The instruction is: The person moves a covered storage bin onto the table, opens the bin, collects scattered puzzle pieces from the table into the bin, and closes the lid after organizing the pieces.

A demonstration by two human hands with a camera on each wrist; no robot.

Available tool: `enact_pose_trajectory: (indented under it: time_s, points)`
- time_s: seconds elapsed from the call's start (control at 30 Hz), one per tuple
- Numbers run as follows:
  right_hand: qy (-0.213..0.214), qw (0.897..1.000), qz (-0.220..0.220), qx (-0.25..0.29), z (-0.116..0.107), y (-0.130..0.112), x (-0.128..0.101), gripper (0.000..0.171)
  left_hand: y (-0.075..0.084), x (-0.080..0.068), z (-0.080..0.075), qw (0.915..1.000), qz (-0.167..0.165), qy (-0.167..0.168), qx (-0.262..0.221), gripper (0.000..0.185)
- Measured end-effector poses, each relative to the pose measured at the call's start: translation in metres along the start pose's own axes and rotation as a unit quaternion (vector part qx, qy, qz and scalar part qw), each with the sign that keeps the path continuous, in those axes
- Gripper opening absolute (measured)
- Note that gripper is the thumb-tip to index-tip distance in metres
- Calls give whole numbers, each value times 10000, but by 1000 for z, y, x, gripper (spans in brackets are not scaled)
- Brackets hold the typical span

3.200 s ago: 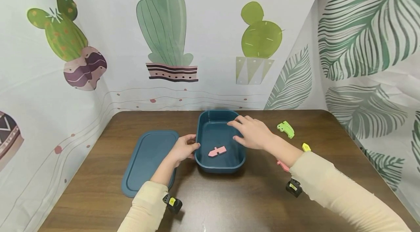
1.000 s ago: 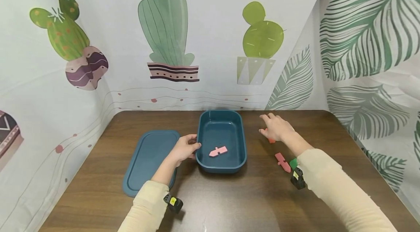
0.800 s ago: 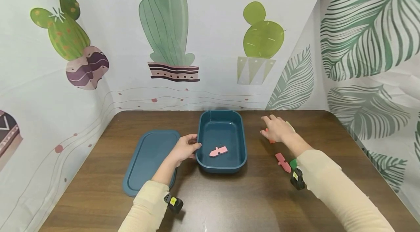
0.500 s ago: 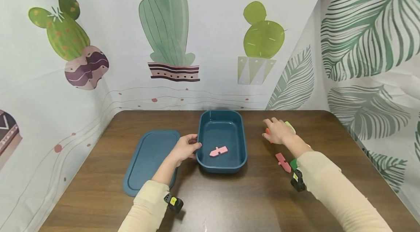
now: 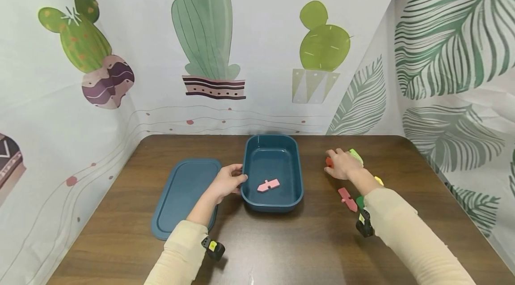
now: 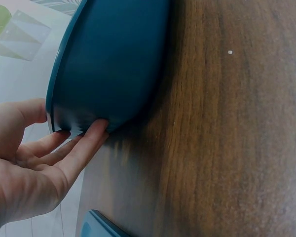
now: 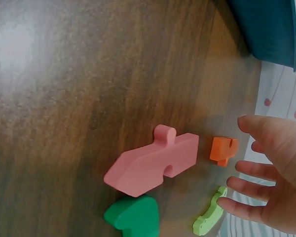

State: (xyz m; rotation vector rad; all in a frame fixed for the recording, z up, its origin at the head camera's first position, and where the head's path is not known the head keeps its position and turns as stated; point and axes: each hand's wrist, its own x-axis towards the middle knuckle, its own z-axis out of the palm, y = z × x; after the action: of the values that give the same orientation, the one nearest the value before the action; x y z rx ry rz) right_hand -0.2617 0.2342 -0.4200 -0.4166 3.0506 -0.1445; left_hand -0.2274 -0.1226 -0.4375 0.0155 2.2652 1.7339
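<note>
Lid (image 5: 183, 196) of dark teal plastic lies flat on the brown wooden desk (image 5: 281, 249) at our far left, just beside the matching teal container (image 5: 272, 173). Our left hand (image 5: 226, 180) rests at the container's near left corner: the wrist view shows the fingers (image 6: 84, 148) only lightly bent, their tips touching the outer wall, with the thumb up by the rim. They press rather than wrap, so this grip is loose. Inside the container a pink foam puzzle piece (image 5: 268, 185) lies flat on the bottom, toward the near end.

Moving right across bare desk, we come to our right hand (image 5: 343, 164), well apart from the container. The hand is spread and relaxed, hovering over a small orange foam piece (image 7: 223, 149) without closing on anything; whether a fingertip touches it we cannot tell. A light green foam piece (image 7: 209, 217) lies just beside the fingers (image 7: 241, 205). Nearer to us lie a second pink piece (image 7: 153, 166) and a dark green piece (image 7: 133, 215), close together. A small yellow piece (image 5: 378, 180) peeks out by the forearm.
</note>
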Motion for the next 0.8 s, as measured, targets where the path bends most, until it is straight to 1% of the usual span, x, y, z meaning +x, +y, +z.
enact_pose_trajectory:
  time_s: [0.13, 0.27, 0.4, 0.8]
  points:
    - [-25, 9999, 76, 70, 4, 1, 1, 60, 0, -1, 0, 10000, 23, -37, -37, 45]
    - [5, 9999, 147, 27, 7, 1, 1, 60, 1, -2, 0, 9999, 104, -58, -72, 45]
    - [4, 9997, 236, -45, 10, 2, 1, 59, 2, -3, 0, 9999, 109, -31, -80, 45]
    - [-24, 9991, 408, -54, 16, 3, 6, 51, 1, -2, 1, 9999, 94, 61, -52, 47]
